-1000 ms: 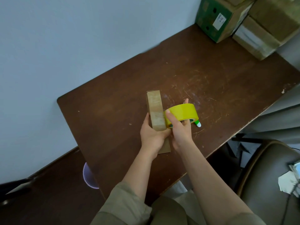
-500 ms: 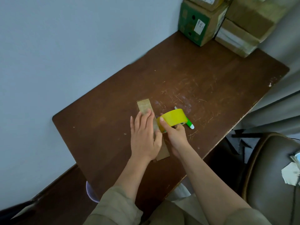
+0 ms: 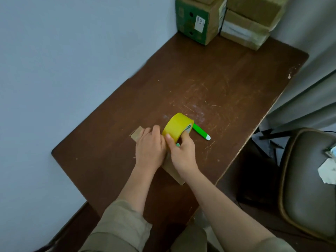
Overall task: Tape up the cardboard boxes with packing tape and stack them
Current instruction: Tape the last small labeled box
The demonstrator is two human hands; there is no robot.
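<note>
A small, flat cardboard box [image 3: 172,170] lies on the dark wooden counter [image 3: 227,84], near its front edge, with only its far corner and its near end showing past the person's hands. The left hand [image 3: 150,151] lies on top of the box, its fingers [image 3: 156,129] lightly bent and pressing down rather than wrapped round anything. The right hand [image 3: 182,151] grips the yellow roll of packing tape [image 3: 177,126], thumb on the outer face and the other fingers curled at the core, the roll standing on edge just at the box's far side and touching the left fingertips. The step in hand looks like laying a strip along the box; whether the tape's free end is already stuck down is hidden under the hands. To do it well, the left hand should pin the tape's end firmly to the cardboard while the right draws the roll away in a straight line along the seam, keeping the strip taut and low so it lies without creases. The box is light and likely to slide, so downward pressure matters. A green pen-like tool [image 3: 201,132] lies just behind the roll, possibly a cutter, within easy reach for severing the strip. Larger boxes, one green [image 3: 192,19] and others brown [image 3: 245,28], stand stacked at the counter's far end.
</note>
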